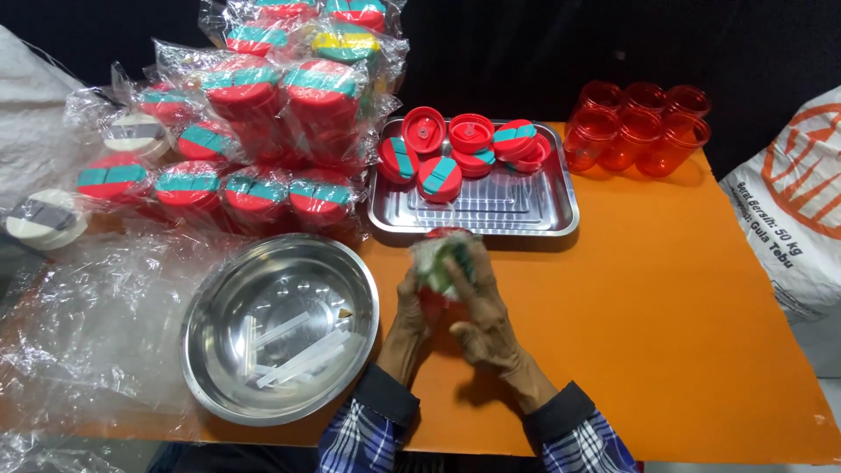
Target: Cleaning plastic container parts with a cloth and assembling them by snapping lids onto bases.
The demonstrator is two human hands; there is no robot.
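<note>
- Plaid cuffs with dark bands sit at the bottom edge, both forearms angling up and inward over the orange table (666, 333).
- Left hand (410, 317) cups a red tumbler (442, 263) from below, fingers curled around its side.
- Right hand (484, 308) wraps the same tumbler from the right; its teal-and-red lid end is blurred.
- That tumbler hangs above the table, just in front of a steel tray (552, 215) holding loose red lids (464, 147).
- Left of the hands, a round steel bowl (219, 350) holds clear straws (298, 350).
- Wrapped tumblers (263, 131) crowd the far left; bare orange-red cups (635, 130) stand far right.
</note>
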